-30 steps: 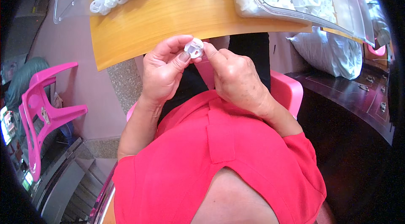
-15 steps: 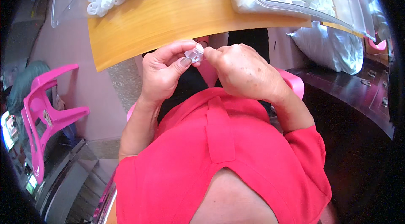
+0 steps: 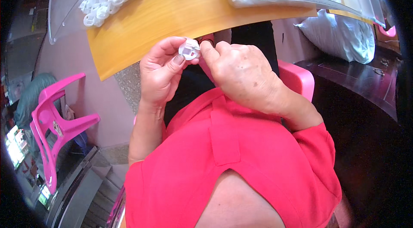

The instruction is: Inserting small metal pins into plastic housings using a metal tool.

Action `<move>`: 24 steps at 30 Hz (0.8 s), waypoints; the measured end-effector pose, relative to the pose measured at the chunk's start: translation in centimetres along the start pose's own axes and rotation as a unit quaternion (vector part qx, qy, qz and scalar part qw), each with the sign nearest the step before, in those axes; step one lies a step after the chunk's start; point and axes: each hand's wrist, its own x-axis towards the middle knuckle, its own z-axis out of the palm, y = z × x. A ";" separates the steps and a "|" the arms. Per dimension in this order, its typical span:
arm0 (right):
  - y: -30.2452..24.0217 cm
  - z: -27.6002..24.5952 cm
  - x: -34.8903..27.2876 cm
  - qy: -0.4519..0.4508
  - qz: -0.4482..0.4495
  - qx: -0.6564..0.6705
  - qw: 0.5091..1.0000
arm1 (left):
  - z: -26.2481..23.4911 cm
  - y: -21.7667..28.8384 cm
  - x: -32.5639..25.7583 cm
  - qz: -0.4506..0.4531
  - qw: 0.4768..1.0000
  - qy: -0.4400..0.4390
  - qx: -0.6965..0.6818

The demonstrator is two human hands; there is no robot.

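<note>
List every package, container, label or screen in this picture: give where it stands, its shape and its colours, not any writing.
Clear plastic tray: table's upper left, curved rim, holds white plastic pieces.
Second clear tray: upper right, same white pieces.
White plastic sack: right of the table, bulging and crinkled.
No labels or screens can be made out.

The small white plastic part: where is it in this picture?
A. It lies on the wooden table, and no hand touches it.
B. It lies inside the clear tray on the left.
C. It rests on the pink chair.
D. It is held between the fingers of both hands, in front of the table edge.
D: the small white plastic part sits pinched between the left hand and the right hand, just below the edge of the wooden table, not in the clear tray.
</note>
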 end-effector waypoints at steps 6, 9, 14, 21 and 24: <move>0.0 0.3 0.1 0.019 -0.015 -0.027 0.999 | 0.2 -0.2 -0.1 -0.001 1.000 0.009 0.006; -0.2 0.8 0.0 0.022 -0.018 -0.049 0.998 | 0.3 -0.2 -0.2 0.000 1.000 0.015 0.014; -0.6 1.2 0.2 0.078 -0.047 -0.120 0.989 | 0.5 -0.3 -0.4 0.013 0.999 0.023 0.040; 0.2 -0.5 0.7 -0.004 -0.133 -0.132 0.982 | 0.4 -0.5 -0.7 0.041 0.988 0.026 0.144; 0.0 -0.9 0.8 -0.054 -0.132 -0.122 0.982 | 0.6 -0.6 -0.7 0.042 0.983 0.032 0.177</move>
